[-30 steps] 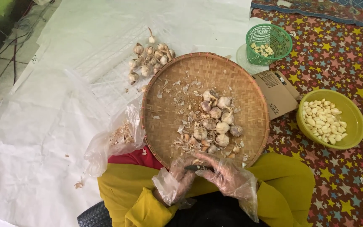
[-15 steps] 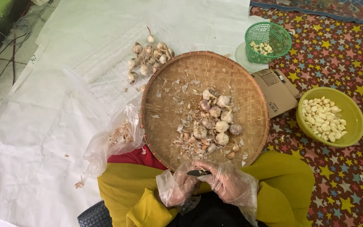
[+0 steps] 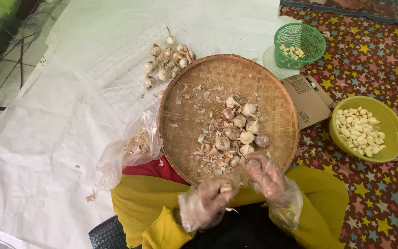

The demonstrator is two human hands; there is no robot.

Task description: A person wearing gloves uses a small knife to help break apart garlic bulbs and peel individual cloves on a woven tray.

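Note:
Both my hands wear clear plastic gloves. My left hand (image 3: 207,201) is held over my lap and is closed on a garlic clove (image 3: 226,188) with loose skin hanging from it. My right hand (image 3: 264,176) reaches onto the near edge of the round woven bamboo tray (image 3: 272,99). Its bent fingers rest on the pile of garlic bulbs (image 3: 240,127) and papery skins. Through the glove I cannot make out whether the right hand grips anything.
More unpeeled garlic bulbs (image 3: 169,60) lie on the white sheet (image 3: 47,138) beyond the tray. A clear plastic bag of skins (image 3: 132,147) sits left of the tray. To the right are a yellow-green bowl (image 3: 395,133) of peeled cloves, a green mesh basket (image 3: 307,34) and a small cardboard box (image 3: 307,99).
My hands have parted. The right hand moved forward onto the tray's near edge, and the left hand stayed over my lap with the clove.

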